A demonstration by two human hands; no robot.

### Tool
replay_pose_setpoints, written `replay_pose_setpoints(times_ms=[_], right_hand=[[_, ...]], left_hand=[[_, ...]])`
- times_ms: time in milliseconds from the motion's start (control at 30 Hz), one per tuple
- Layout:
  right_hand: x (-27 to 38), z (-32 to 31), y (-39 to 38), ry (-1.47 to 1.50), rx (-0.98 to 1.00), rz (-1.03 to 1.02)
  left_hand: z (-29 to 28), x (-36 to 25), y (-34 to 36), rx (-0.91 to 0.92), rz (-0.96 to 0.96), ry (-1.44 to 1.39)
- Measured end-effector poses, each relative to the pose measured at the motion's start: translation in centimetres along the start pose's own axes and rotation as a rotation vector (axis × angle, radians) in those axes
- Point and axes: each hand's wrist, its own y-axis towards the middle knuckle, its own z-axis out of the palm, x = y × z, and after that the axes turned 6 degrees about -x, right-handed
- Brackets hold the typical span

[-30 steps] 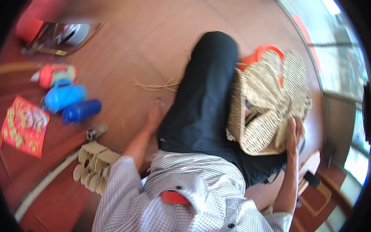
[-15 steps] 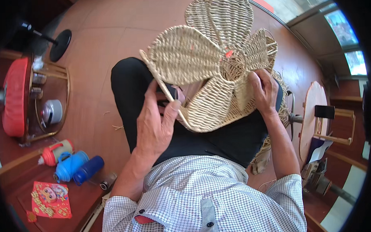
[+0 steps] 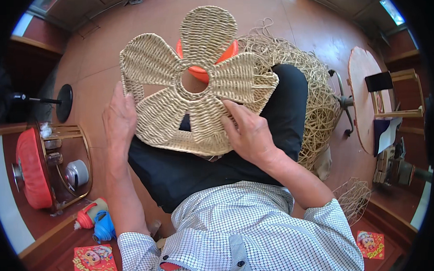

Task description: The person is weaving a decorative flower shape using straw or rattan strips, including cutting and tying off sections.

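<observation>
Head view: half-curled left hand [image 3: 119, 115] and right hand [image 3: 250, 130] grip a flower-shaped woven basket [image 3: 204, 119], likely light, semi-stiff, best held by its rim [image 3: 186, 145].

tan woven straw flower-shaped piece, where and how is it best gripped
Probably pinch the left edge of the woven piece, coming from the person's left: it bounds a broad petal, whereas the middle is an open hole. The left hand is there.

A hand could pass over the floor [image 3: 92, 87] between the left hand [image 3: 119, 114] and the black round base [image 3: 65, 103], or through the woven flower's [image 3: 160, 116] central hole, partly backed by an orange-red tub [image 3: 231, 51], while the right knee [image 3: 293, 92] and heaped cord [image 3: 321, 110] obstruct the right side.
</observation>
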Motion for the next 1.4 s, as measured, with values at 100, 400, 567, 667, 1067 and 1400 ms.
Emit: replay_pose_setpoints(times_ms=[100, 400, 567, 667, 1067, 1400], right_hand=[[1.3, 0.9, -1.2, 0.025, 0.042, 0.088], [2.0, 1.7, -4.9, 0.195, 0.113, 0.338], [0.9, -0.4, -3.9, 0.163, 0.252, 0.442], [0.7, -1.0, -3.6, 0.130, 0.309, 0.433], [-0.5, -5.5, -3.5, 0.175, 0.035, 0.264], [-27.3, -17.0, -15.0, 0.216, -0.731, 0.989]], left_hand=[[0.0, 0.5, 1.5, 0.021, 0.081, -0.025], [3.5, 1.2, 3.0, -0.021, 0.315, 0.121], [4.5, 1.1, -0.2, -0.035, 0.152, 0.071], [4.6, 1.0, -1.4, 0.078, 0.040, 0.110], [2.8, 1.2, 0.8, 0.098, 0.073, -0.053], [1.7, 3.0, 1.0, -0.002, -0.162, -0.505]])
